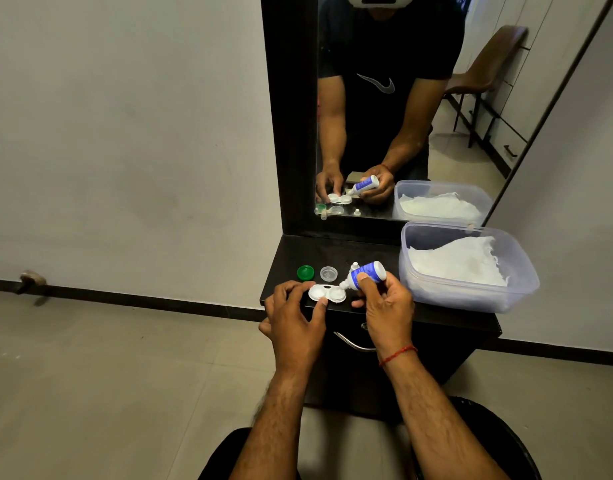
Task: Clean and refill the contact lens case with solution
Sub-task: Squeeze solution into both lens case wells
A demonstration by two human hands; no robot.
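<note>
A white two-well contact lens case [324,293] lies uncapped on the black vanity top [367,251]. My left hand [294,320] steadies it, thumb and fingers on the left well. My right hand [384,303] grips a small blue-and-white solution bottle [365,273], tilted with its nozzle down over the right well. A green cap [305,272] and a clear cap [328,273] rest just behind the case. The bottle's small white cap [354,266] stands behind the bottle.
A clear plastic tub [471,296] holding white tissue sits at the right of the vanity top, close to my right hand. A mirror [419,98] rises behind. A drawer handle [350,342] shows below the front edge. Tiled floor lies to the left.
</note>
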